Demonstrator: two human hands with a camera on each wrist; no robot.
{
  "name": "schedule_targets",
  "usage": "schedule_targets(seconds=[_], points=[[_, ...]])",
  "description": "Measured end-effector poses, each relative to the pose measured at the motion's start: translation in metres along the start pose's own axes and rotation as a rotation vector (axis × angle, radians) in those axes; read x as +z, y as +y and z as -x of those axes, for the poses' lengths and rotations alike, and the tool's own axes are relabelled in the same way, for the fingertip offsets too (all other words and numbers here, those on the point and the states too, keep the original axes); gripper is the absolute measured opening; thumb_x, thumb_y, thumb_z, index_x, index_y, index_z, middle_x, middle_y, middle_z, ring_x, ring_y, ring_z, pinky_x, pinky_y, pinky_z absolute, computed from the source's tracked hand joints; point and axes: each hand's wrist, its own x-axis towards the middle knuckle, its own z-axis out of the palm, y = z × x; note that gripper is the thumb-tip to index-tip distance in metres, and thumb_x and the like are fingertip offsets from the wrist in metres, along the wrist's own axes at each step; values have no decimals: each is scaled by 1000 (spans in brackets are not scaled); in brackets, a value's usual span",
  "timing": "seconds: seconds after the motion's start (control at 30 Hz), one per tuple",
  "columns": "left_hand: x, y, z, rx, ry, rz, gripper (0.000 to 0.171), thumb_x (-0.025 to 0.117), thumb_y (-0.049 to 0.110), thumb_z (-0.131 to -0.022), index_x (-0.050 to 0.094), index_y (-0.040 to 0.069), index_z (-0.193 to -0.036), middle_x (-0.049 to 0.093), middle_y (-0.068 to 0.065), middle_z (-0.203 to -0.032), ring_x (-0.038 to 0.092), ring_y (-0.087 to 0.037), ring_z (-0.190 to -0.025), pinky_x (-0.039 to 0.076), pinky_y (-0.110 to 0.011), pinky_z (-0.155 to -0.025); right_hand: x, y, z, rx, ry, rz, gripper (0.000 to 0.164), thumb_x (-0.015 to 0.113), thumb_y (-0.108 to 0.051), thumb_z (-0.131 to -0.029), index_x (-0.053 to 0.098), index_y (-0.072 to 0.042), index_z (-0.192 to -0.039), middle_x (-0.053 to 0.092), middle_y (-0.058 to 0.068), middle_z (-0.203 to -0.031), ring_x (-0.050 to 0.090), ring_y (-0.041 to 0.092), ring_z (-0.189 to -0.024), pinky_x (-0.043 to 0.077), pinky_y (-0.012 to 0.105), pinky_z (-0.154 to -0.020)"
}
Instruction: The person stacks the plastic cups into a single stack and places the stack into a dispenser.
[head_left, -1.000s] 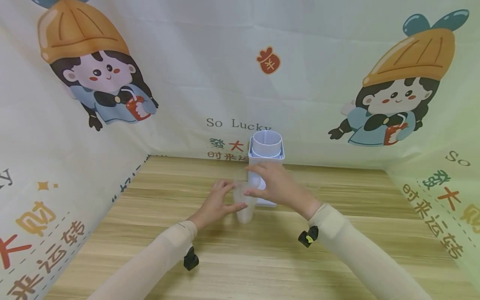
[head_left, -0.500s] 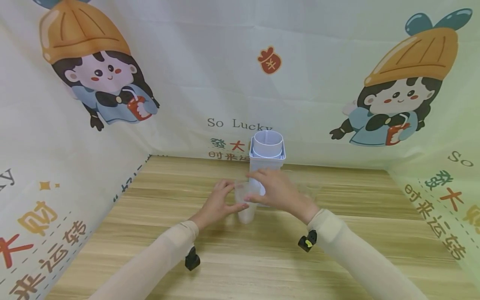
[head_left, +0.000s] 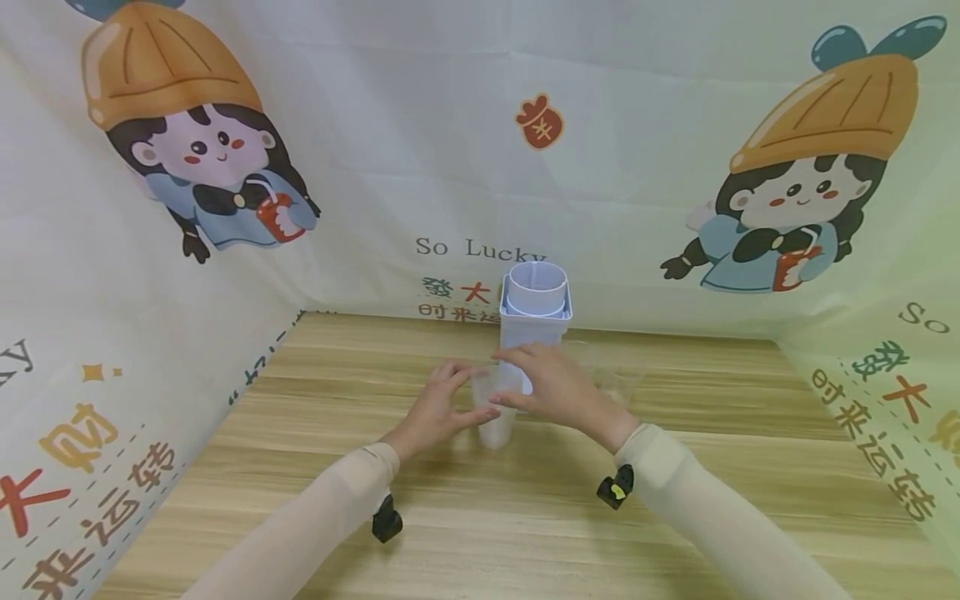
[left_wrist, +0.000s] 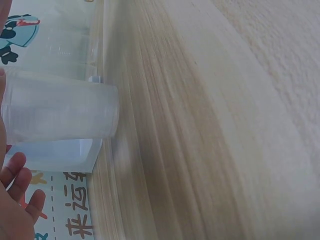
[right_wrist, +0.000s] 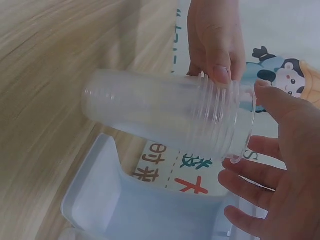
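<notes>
A nested stack of clear plastic cups stands upright in front of a pale dispenser-like stand. My left hand grips the stack from the left near its upper end; its thumb shows against the ridged rims in the right wrist view. Over the top, my right hand spans the uppermost cup, thumb on one side of the rim and index finger on the other. The right hand's other fingers spread loosely. In the left wrist view, the stack lies beside the left palm, which is mostly out of frame.
The stand has a square top with a round tube and a flat base. Right of it, partly behind the right forearm, are faint clear cups on the wood-grain table. A printed cloth encloses the back and sides.
My right hand has come down slightly onto the top of the cup stack and then nearly stopped. The left hand keeps its grip with little movement.
</notes>
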Motion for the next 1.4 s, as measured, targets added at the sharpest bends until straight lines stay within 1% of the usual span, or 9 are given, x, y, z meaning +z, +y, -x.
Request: schedule_targets(seconds=[0.13,0.57,0.8,0.9,1.0,1.17,1.3,1.4], points=[[0,1,0,-1,-2,-9,62,82,33,-80,59,11,-133,55,-12,-129,47,-32,-127,46,-52,-106,2,1,1,14,-15,-19,65,66,-55,-88,56,-15,-139,62,11,-137,59,31,-125,48,51,-105],[0,1,1,-4,-9,-8,65,82,34,-80,58,11,-136,54,-13,-129,47,-32,-127,46,-51,-106,11,4,4,21,-15,-37,63,65,-53,-90,56,-13,-138,64,11,-134,60,30,-122,48,50,-104],[-1,3,-2,-5,-17,-13,68,83,35,-79,57,9,-136,52,-13,-132,45,-32,-129,44,-51,-109,11,3,5,36,4,-62,64,65,-51,-91,54,-13,-140,64,11,-134,61,30,-121,49,51,-103],[-3,3,-2,-12,-29,-10,71,83,36,-79,55,9,-138,51,-11,-134,44,-30,-130,43,-51,-110,10,4,7,41,18,-80,63,66,-49,-91,54,-12,-140,64,11,-135,60,31,-123,49,50,-104],[-3,3,-3,-20,-41,-3,73,83,37,-79,52,11,-140,51,-10,-135,43,-30,-131,43,-52,-110,9,10,10,45,47,-92,60,67,-45,-92,55,-9,-138,64,12,-134,60,32,-124,49,50,-105],[-4,7,-7,-23,-40,30,74,83,36,-79,52,10,-141,51,-11,-135,44,-31,-131,43,-52,-110,3,27,20,76,77,-82,55,67,-40,-92,58,-6,-134,65,14,-131,62,33,-121,49,51,-103],[-5,10,-9,-29,-32,47,72,82,36,-80,53,10,-140,52,-10,-136,44,-30,-132,41,-51,-112,-2,45,30,130,95,-76,54,68,-36,-92,58,-4,-134,64,17,-132,62,36,-120,49,53,-103],[-4,10,-11,-35,-32,49,72,82,37,-79,53,11,-140,52,-10,-136,44,-30,-133,40,-51,-113,-6,59,39,188,113,-59,54,68,-34,-92,57,-4,-135,63,18,-134,60,38,-122,48,55,-103]])
